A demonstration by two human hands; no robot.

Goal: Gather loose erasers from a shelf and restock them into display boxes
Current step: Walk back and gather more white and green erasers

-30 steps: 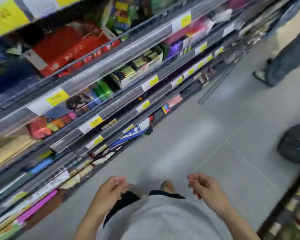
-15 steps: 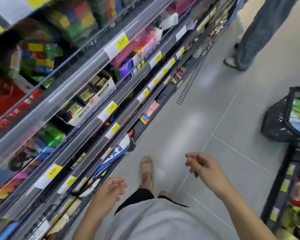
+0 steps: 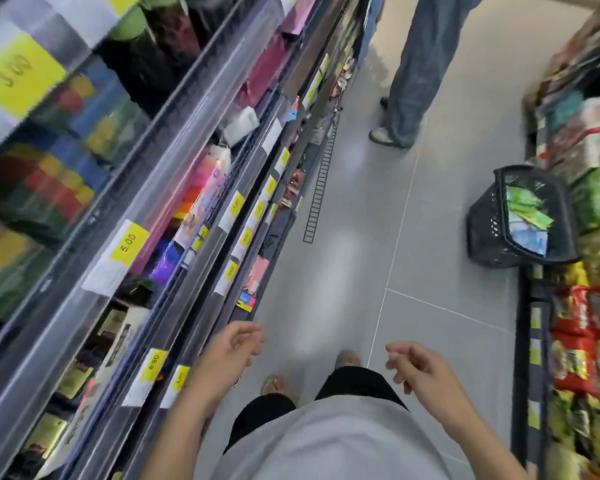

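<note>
Left hand: fingers loosely curled, holds nothing, beside the shelf edge.
Right hand: loosely curled over the floor, empty.
Erasers: none identifiable; shelf goods blurred, location cannot be told.
Display boxes: not identifiable.
Handling (judged): erasers likely light, firm, slightly grippy; pinch each by its long sides, or scoop several.
Nearby: black basket well apart, right.

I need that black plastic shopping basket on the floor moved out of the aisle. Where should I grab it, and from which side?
Take the black plastic shopping basket by its upper rim on the aisle side, reaching with the right hand. It leans tilted against the right-hand snack shelf, so the other side is blocked. No handle is visible. Green packets inside could spill; level it first.
</note>
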